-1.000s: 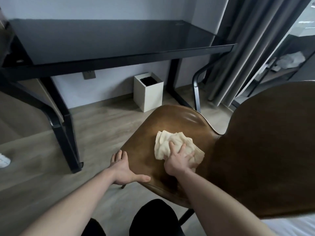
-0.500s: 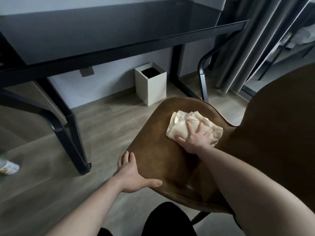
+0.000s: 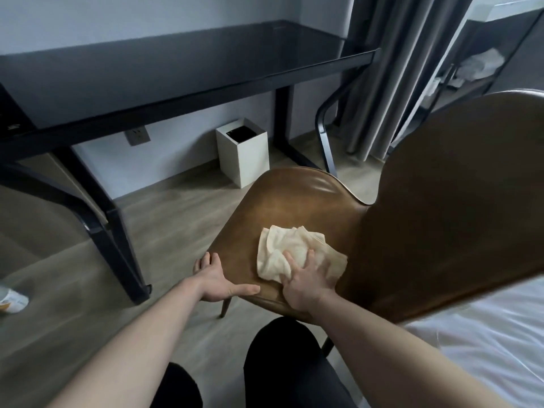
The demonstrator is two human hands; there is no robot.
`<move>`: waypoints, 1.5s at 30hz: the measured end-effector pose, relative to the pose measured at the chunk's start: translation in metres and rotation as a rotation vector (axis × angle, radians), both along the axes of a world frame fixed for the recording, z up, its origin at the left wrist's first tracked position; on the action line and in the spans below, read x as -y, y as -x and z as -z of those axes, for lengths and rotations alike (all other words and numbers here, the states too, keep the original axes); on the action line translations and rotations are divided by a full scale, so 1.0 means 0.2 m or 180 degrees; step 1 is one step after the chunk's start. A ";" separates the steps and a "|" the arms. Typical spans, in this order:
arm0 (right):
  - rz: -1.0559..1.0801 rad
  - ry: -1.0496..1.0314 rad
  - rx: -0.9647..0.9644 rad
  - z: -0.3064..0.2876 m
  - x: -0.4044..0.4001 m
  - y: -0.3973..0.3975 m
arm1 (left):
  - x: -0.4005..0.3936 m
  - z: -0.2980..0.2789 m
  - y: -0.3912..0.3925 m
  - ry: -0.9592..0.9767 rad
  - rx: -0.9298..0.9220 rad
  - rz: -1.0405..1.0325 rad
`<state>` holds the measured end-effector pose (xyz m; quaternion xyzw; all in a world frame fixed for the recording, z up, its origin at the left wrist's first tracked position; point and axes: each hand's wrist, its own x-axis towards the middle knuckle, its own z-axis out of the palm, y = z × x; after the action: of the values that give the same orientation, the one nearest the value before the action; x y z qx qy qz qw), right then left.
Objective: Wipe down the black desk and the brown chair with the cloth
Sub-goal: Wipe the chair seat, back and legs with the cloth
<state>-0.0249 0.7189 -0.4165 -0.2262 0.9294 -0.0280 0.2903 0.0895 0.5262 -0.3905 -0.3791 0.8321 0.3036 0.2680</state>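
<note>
Both hands work the brown chair [image 3: 297,207]: our right hand [image 3: 307,282] presses flat on the cloth [image 3: 290,251] mid-seat, left hand [image 3: 219,279] grips the seat's near edge; likely backrest next.

Dim daylight, glare on chair [image 3: 323,184], wide-angle distortion

I see both my bare forearms reaching forward and down toward the brown chair [image 3: 294,207]. My left hand [image 3: 219,279] sits at the seat's near-left edge, thumb stretched flat along the top of the seat, fingers wrapped over the rim and pointing down the side. My right hand [image 3: 309,282] lies palm-down on the near part of the seat, fingers spread and straight, pressing on the cloth [image 3: 291,250]. My knees, in dark trousers, show just below the seat.
</note>
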 end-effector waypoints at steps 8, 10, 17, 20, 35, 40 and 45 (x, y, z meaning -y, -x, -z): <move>0.0545 0.0096 0.0251 0.06 0.16 0.13 | 0.02 0.05 0.00 -0.0031 -0.0030 -0.0052; 0.0496 0.0138 0.0213 0.10 0.20 0.18 | 0.04 0.07 0.02 -0.0025 -0.0015 -0.0041; 0.0448 0.0160 0.0127 0.13 0.31 0.43 | 0.08 0.09 0.06 -0.0048 0.0063 0.0041; 0.0795 0.0188 0.0053 0.10 0.40 0.58 | 0.07 0.11 0.05 -0.0116 -0.0025 -0.0025; -0.0049 -0.0485 -0.0070 -0.08 0.16 0.51 | 0.06 0.09 0.04 -0.0118 -0.0083 -0.0035; 0.0011 -0.0411 0.0280 -0.04 0.13 0.19 | 0.05 0.09 0.02 -0.0056 -0.0190 -0.0088; -0.0492 -0.0535 0.0306 -0.18 0.13 0.04 | 0.04 0.10 0.02 0.0001 -0.0272 -0.0108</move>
<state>-0.0320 0.6939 -0.3814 -0.2703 0.8933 0.0617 0.3537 0.0859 0.5189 -0.4113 -0.3798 0.8362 0.3239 0.2269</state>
